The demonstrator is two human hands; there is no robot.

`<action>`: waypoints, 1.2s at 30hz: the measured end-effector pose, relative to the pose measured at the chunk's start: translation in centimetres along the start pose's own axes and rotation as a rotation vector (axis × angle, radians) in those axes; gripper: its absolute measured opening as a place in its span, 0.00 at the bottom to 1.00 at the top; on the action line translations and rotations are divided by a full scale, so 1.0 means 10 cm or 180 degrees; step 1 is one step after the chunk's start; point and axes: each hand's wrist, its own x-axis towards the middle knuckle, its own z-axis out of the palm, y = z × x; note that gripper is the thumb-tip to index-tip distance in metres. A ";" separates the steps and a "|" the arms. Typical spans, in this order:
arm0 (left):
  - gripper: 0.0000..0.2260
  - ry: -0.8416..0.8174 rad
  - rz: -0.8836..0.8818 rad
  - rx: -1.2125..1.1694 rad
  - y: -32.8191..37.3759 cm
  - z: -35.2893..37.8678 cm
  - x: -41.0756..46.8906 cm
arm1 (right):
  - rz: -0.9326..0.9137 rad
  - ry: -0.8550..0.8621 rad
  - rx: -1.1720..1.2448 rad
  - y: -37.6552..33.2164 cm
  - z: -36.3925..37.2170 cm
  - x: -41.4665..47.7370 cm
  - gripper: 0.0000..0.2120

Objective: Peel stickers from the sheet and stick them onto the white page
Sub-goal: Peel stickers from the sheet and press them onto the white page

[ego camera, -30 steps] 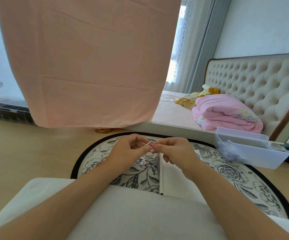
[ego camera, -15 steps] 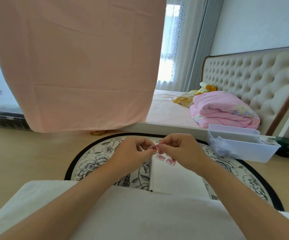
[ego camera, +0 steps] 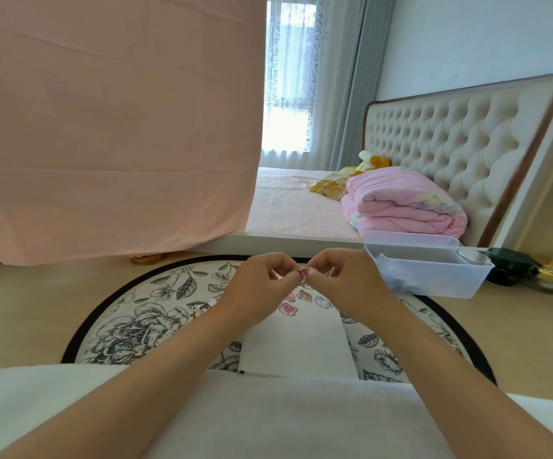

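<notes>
Head view: small pink sticker (ego camera: 302, 275) pinched between left hand (ego camera: 262, 286) and right hand (ego camera: 344, 283).

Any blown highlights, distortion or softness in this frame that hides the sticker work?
Head view: the window is blown out; wide-angle distortion tilts the headboard; the sticker pinched by the left hand and right hand is small and soft; the white page is evenly lit.

Plastic bin (ego camera: 434, 281) crowds the right; the white page (ego camera: 298, 342) lies mostly bare.
</notes>
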 end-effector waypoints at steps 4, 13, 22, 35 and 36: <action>0.05 0.0196 -0.0070 -0.0038 -0.11 0.04 -0.03 | -0.0215 0.0119 -0.0481 0.05 0.09 -0.01 0.03; 0.07 0.0346 0.0041 0.0279 -0.19 0.06 -0.15 | -0.1476 0.0840 -0.1676 0.07 0.25 -0.11 0.06; 0.07 0.0235 0.0180 0.0057 -0.25 -0.05 -0.10 | 0.0369 -0.0507 0.0893 -0.02 0.17 -0.06 0.09; 0.06 0.0172 -0.0134 -0.0425 -0.20 -0.05 -0.11 | 0.0143 -0.0427 0.0450 0.05 0.24 -0.05 0.09; 0.06 0.0186 -0.0154 -0.0418 -0.21 -0.05 -0.11 | 0.0150 -0.0448 0.0482 0.05 0.24 -0.05 0.08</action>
